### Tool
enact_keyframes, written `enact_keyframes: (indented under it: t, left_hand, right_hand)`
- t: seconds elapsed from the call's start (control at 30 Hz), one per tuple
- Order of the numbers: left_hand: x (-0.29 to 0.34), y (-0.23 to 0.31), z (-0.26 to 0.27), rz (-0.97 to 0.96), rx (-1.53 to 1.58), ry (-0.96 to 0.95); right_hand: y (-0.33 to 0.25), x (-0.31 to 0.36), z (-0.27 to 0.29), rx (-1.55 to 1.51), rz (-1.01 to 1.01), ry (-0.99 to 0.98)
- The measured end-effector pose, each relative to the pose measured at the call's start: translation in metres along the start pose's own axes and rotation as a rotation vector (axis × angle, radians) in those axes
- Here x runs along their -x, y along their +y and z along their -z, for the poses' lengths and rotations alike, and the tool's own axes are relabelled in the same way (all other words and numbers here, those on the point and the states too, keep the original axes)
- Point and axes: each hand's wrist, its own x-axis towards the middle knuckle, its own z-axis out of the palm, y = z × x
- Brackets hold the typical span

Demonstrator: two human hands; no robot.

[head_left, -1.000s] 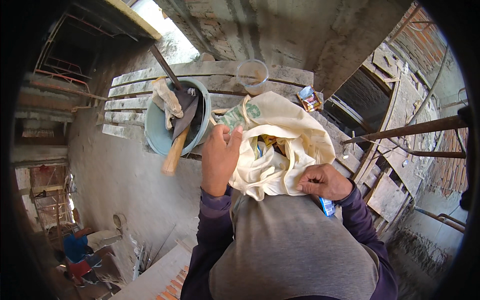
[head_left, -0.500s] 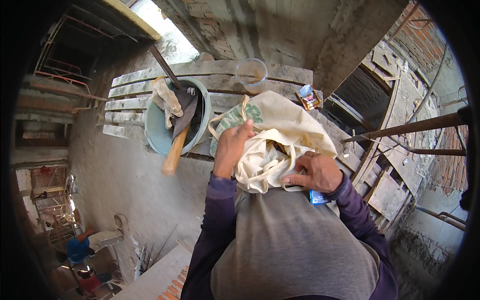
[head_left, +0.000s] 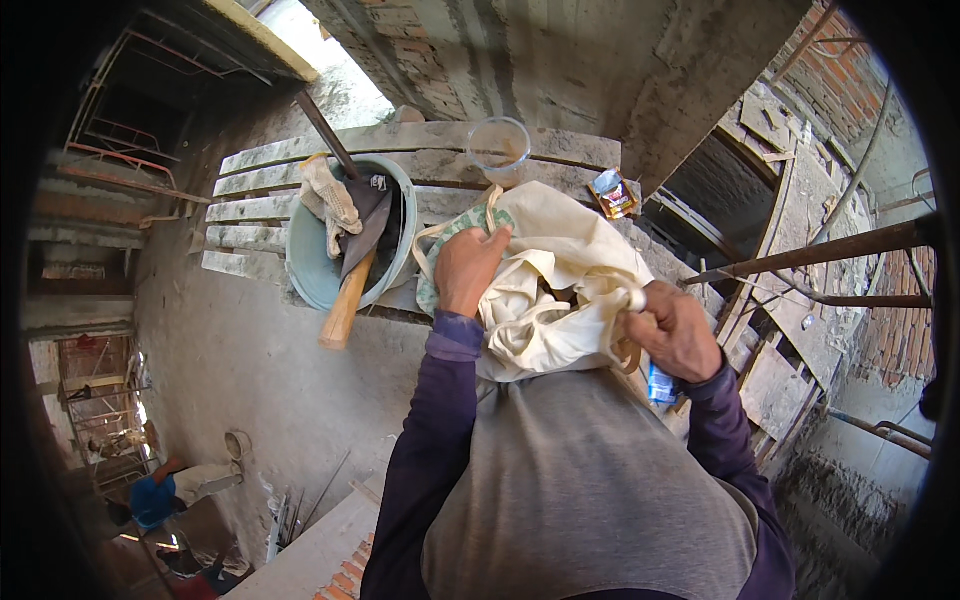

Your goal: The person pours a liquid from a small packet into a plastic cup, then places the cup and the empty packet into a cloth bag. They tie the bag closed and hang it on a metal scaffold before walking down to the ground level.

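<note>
As the right hand shifts outward, it grasps the right edge of the cloth bag, seemingly drawing the fabric sideways. The bag lies between both hands; the left hand rests against its left side, grip unclear.

Beyond the slatted wooden worktop rises a stained concrete wall with an exposed brick patch. Grey cement floor spreads left of the worktop; daylight glares behind it; a rusty pipe crosses to its right.
</note>
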Motion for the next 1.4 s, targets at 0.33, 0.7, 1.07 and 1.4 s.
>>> enact_keyframes:
  t: [0.33, 0.7, 1.07, 1.4]
  left_hand:
    - [0.015, 0.005, 0.027, -0.049, 0.846, 0.098]
    - [0.037, 0.037, 0.100, -0.175, 0.881, 0.172]
    - [0.084, 0.030, 0.084, -0.198, -0.013, -0.264]
    - [0.135, 0.001, 0.083, -0.414, 0.091, -0.240]
  right_hand:
    - [0.001, 0.006, 0.058, -0.928, -0.299, 0.352]
    - [-0.039, 0.003, 0.079, -0.541, -0.073, 0.304]
    - [-0.051, -0.009, 0.085, 0.164, 0.076, 0.514]
    - [-0.060, -0.010, 0.082, -0.159, -0.013, 0.396]
